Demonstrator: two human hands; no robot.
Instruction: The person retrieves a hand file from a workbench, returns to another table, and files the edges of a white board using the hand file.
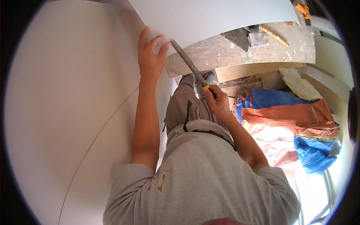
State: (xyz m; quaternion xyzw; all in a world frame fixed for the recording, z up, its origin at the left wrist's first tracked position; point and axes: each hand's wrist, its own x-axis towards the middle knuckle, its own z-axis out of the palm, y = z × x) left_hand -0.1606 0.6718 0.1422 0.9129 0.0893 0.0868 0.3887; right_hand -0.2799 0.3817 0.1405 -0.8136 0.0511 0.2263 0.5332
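My right hand [218,101] is closed round the black-and-yellow handle of a long grey file [189,63]. The file slants up and to the left, its far tip at the lower corner of a white panel [210,18]. My left hand [152,56] has its fingers spread and holds nothing. Its fingertips rest at the panel's left edge, with the thumb close to the file's tip. Beside that hand stands a large white wall surface [82,75] with a thin curved-looking seam.
Under the panel runs a paint-spotted wooden board [210,52] bearing a dark triangular piece [237,39] and a wooden-handled tool [275,36]. An orange-and-black tool [303,10] lies at the far right. Orange sacking [285,116], a blue sack [315,152] and a pale sack [300,83] lie to the right.
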